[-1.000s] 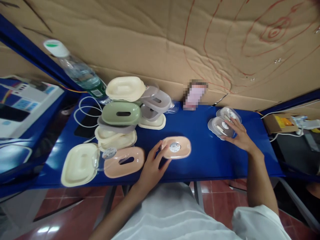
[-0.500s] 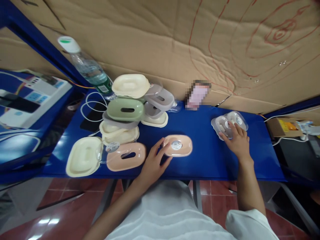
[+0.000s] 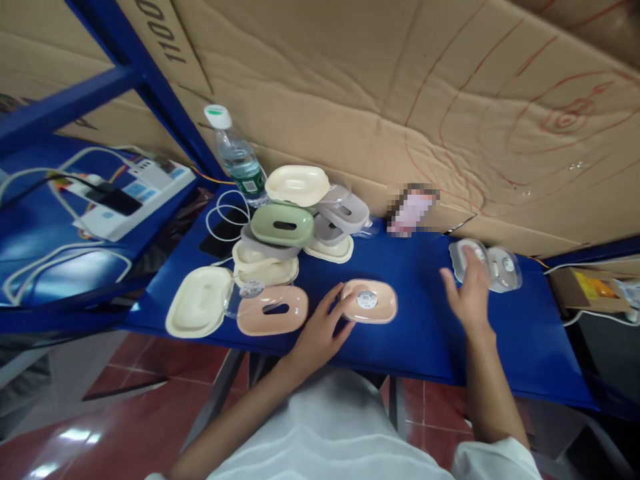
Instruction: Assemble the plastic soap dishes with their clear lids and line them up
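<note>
- Head view, far left: white power strip (image 3: 137, 193) on a lower blue shelf, with white cables trailing off it.
- Near the back left corner of the blue surface (image 3: 425, 333): clear water bottle (image 3: 239, 159) with a white cap, standing against the cardboard wall (image 3: 350, 87); coiled white cable (image 3: 227, 213) and a dark flat thing lying just in front of it.
- At the front left corner: cream lid (image 3: 196, 311) lying flat, touching a clear plastic piece that bears a round sticker.
- Behind that: heap of soap boxes (image 3: 295, 223), cream on top, green below it, grey ones to the right, cream trays underneath.
- Along the front edge, just right of the cream lid: pink slotted lid (image 3: 273, 311), lying flat.
- Left hand (image 3: 320, 333): fingers spread and laid flat, fingertips touching the left end of the pink tray (image 3: 370, 301); tray resting on the surface close to the front edge, about midway along, with a round sticker on its middle.
- By the back edge, right of the heap: blurred pinkish thing (image 3: 413, 210) leaning on the cardboard.
- Right hand (image 3: 467, 297): raised over the right part of the surface, fingers loosely curled, fingertips on the left one of the clear grey shells (image 3: 493, 268); whether gripped or only touched cannot be told.
- Beyond the right edge: small cardboard box (image 3: 585, 293) on a lower level.
</note>
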`<control>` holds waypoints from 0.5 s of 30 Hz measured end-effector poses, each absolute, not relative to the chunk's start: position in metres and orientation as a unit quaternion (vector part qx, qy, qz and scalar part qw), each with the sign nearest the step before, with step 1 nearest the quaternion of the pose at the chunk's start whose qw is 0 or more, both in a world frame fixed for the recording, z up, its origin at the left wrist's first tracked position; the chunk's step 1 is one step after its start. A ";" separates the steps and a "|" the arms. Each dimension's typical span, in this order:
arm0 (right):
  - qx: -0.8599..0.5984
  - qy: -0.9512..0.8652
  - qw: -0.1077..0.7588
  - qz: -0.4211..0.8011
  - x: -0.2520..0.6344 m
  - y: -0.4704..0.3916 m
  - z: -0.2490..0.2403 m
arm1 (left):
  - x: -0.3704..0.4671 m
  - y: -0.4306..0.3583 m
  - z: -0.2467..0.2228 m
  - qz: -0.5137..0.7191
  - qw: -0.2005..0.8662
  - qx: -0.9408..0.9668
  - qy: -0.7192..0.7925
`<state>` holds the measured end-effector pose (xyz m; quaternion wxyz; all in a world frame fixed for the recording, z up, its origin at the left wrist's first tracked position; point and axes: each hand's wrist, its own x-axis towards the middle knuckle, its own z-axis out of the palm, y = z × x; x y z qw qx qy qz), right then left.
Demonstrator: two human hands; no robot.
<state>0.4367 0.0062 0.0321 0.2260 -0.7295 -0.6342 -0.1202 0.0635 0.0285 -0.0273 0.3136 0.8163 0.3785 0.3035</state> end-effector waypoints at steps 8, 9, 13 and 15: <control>-0.546 -0.826 0.138 0.012 0.325 -0.020 0.002 | 0.064 0.032 -0.025 0.327 0.343 0.802 0.364; -0.576 -0.804 0.145 -0.011 0.330 -0.020 -0.001 | 0.063 0.032 -0.025 0.325 0.345 0.801 0.366; -0.716 -0.676 0.140 -0.103 0.364 -0.016 -0.005 | 0.061 0.031 -0.025 0.313 0.346 0.806 0.365; -0.768 -0.614 0.125 -0.134 0.380 -0.011 -0.006 | 0.060 0.031 -0.025 0.312 0.334 0.815 0.356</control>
